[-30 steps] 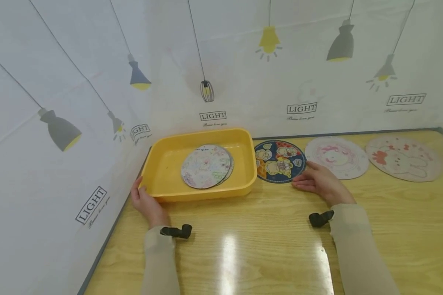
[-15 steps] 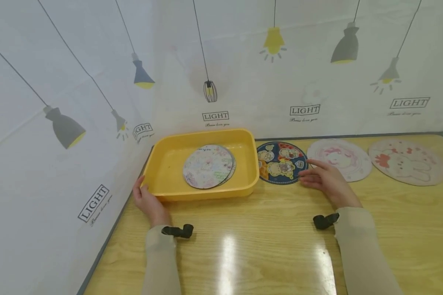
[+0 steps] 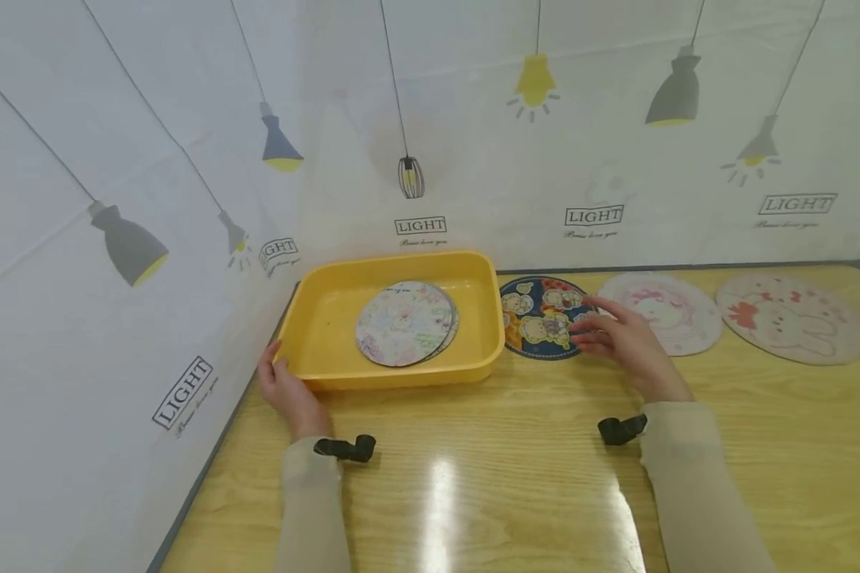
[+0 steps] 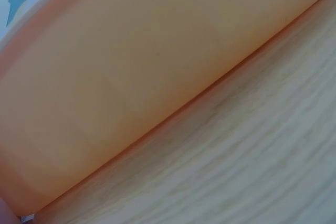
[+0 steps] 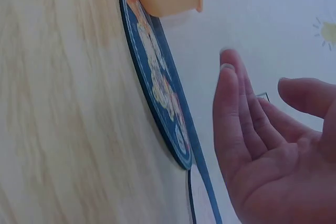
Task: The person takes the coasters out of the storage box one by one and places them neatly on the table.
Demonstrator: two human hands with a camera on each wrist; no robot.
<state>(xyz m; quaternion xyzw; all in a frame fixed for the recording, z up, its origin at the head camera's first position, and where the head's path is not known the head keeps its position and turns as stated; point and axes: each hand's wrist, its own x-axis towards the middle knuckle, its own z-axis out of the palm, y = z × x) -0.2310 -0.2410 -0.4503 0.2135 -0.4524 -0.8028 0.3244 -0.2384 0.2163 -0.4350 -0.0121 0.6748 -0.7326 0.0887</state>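
A yellow tray (image 3: 401, 378) stands at the back left with several round mats in it, at least two overlapping; the top one is a white floral mat (image 3: 401, 322). At its front left corner my left hand (image 3: 292, 398) grips the tray. In the left wrist view the tray's side wall (image 4: 147, 72) fills most of the picture. Just right of the tray lies a navy round mat (image 3: 537, 338) with cartoon bears. My right hand (image 3: 627, 342), fingers extended and holding nothing, hovers over that mat's right edge. The right wrist view shows the fingers apart from the navy mat (image 5: 157, 82).
A white-and-pink round mat (image 3: 688, 318) and a pink bunny mat (image 3: 795, 322) lie further right along the back edge. Behind the wooden table (image 3: 516, 477) hangs a white curtain (image 3: 473, 183) printed with lamps. It also runs along the left side.
My right hand touches the navy mat's edge at first, then draws back right and rises, and now is a little left, over the mat. My left hand stays at the tray.
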